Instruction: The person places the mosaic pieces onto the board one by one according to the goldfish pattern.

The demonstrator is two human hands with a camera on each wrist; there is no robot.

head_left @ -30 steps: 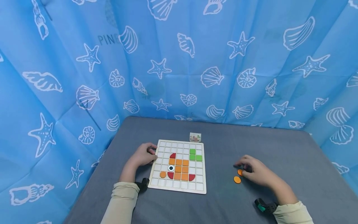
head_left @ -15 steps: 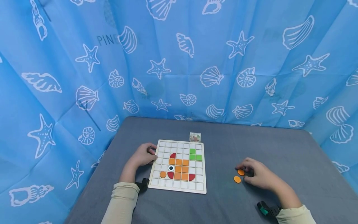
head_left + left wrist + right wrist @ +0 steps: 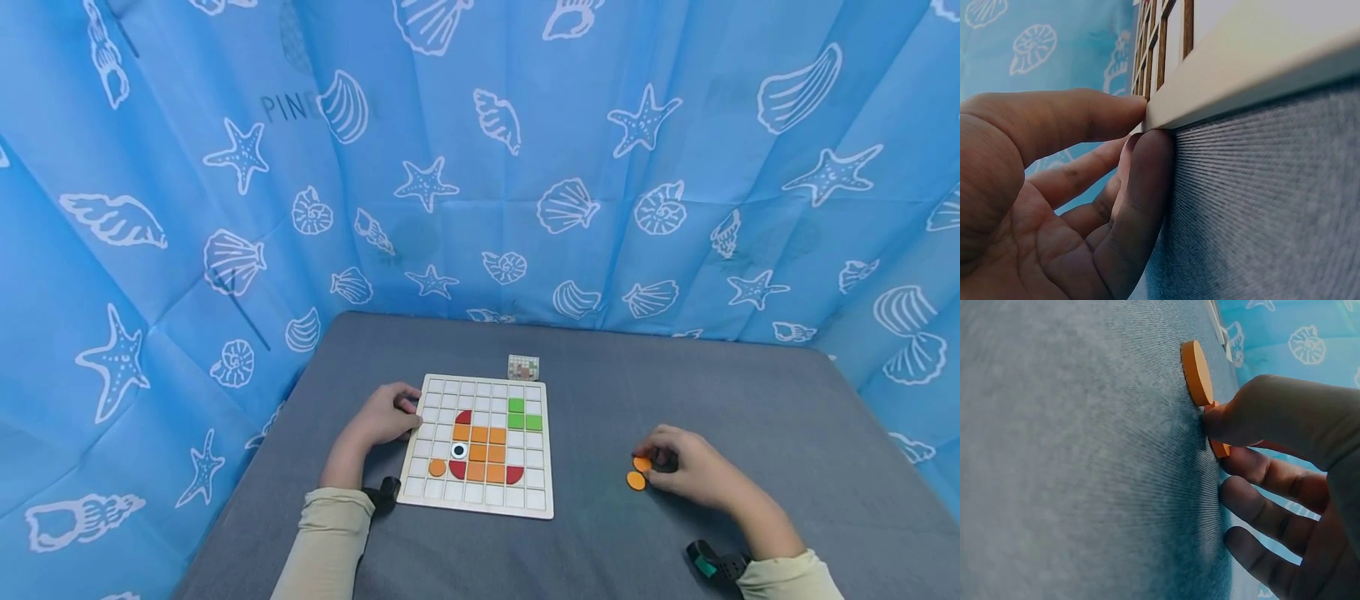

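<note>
A white square grid board (image 3: pixel 450 495) lies on the grey cloth, with orange squares (image 3: pixel 478 453), red quarter-round pieces (image 3: pixel 514 475), green squares (image 3: pixel 516 413), a round eye piece (image 3: pixel 459 451) and an orange disc (image 3: pixel 437 467) on it. My left hand (image 3: pixel 387 414) pinches the board's left edge; in the left wrist view its thumb (image 3: pixel 1104 115) touches the frame's side. Right of the board, my right hand (image 3: pixel 686 467) pinches another orange disc (image 3: pixel 642 463) between thumb and forefinger, low over the cloth. A third orange disc (image 3: pixel 636 481) lies just in front, beside it.
A small picture card (image 3: pixel 523 367) lies behind the board's far edge. The grey cloth-covered table (image 3: pixel 592 533) stretches around the board. A blue curtain (image 3: pixel 480 167) with white shell prints hangs along the back and sides.
My right hand shifted slightly right with its fingers spread, then came together on the farther orange disc, which moved a little left. The left hand and the board stay put.
</note>
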